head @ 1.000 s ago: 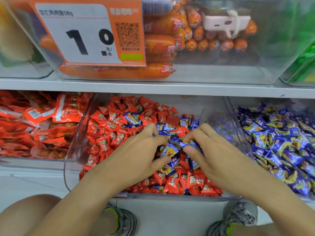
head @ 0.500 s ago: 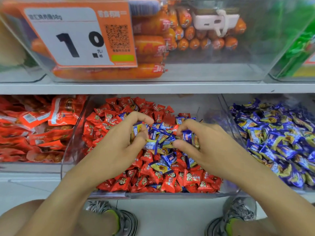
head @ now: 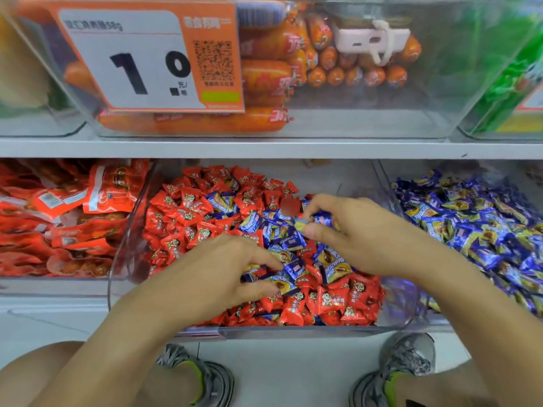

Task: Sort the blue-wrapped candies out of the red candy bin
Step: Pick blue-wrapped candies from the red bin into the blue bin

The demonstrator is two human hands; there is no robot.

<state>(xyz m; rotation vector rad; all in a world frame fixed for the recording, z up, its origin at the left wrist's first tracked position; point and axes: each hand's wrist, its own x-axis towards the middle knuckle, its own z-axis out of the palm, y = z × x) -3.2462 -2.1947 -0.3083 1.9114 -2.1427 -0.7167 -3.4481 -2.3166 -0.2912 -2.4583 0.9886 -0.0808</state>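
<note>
My left hand (head: pixel 211 277) pinches blue-wrapped candies (head: pixel 289 270) in the clear plastic red-candy bin (head: pixel 123 259); my right hand (head: pixel 361 233) grips several more just above the pile. Slippery wrappers could squirt loose, or red-wrapped candies (head: pixel 188 214) get scooped along.

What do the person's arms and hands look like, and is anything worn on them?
Both forearms are bare up to the frame edge: no sleeves show. The left hand and the right hand carry no gloves, and no rings, watch or bracelet are visible. Fingernails look short and unpainted where they show. No markings can be seen on either arm.
</note>
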